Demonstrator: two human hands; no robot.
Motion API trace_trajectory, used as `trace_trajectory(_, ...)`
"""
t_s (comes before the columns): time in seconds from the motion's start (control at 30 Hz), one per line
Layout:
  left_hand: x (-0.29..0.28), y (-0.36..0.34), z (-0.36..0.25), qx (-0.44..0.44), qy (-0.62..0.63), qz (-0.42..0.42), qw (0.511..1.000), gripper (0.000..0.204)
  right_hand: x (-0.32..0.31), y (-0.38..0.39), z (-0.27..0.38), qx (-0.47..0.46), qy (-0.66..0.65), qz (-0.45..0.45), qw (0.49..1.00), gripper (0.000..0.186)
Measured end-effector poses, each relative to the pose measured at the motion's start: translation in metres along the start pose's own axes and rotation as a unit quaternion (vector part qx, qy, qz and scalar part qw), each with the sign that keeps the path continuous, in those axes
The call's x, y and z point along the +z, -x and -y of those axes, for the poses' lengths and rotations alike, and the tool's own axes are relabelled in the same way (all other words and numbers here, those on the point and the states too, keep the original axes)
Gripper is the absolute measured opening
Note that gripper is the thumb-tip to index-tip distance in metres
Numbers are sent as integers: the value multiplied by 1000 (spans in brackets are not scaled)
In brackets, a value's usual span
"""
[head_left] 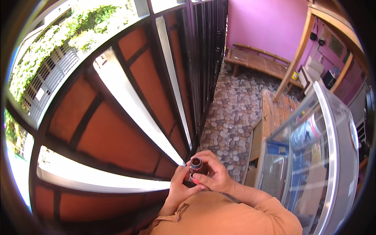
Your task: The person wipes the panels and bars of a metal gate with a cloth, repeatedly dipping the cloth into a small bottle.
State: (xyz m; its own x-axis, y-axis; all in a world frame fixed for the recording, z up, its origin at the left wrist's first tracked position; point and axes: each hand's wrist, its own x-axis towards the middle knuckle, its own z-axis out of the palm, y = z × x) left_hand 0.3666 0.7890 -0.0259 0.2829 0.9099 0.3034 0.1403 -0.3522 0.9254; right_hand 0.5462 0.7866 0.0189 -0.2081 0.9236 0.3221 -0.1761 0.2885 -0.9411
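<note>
A small dark brown bottle is held upright close in front of my body, its uncapped round mouth facing up at me. My right hand wraps round it from the right, with the thumb across the near side and the fingers behind. On the left, my left hand closes against the bottle's lower side, its thumb reaching under toward the right hand. A bit of red shows low on the bottle between the thumbs; whether it is a label or a cap I cannot tell. The bottle's base is hidden by my hands.
A gate of brown panels and dark bars stands close on my left. At my right is a glass display case with a metal frame, beside a wooden counter. Farther off, a bamboo bench stands on the pebble-patterned floor.
</note>
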Motion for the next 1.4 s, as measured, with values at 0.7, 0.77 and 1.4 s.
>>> trace_trajectory(0.7,52,-208,29,-41,-47,-78,995,74,-179,-235,-42,-170,-34,135,976,42)
trace_trajectory(0.77,66,-231,25,-105,16,-135,985,64,-203,-273,-50,-228,-28,91,969,44)
trace_trajectory(1.4,202,-473,92,-231,94,-39,968,45,-669,-167,-302,77,327,-738,586,38)
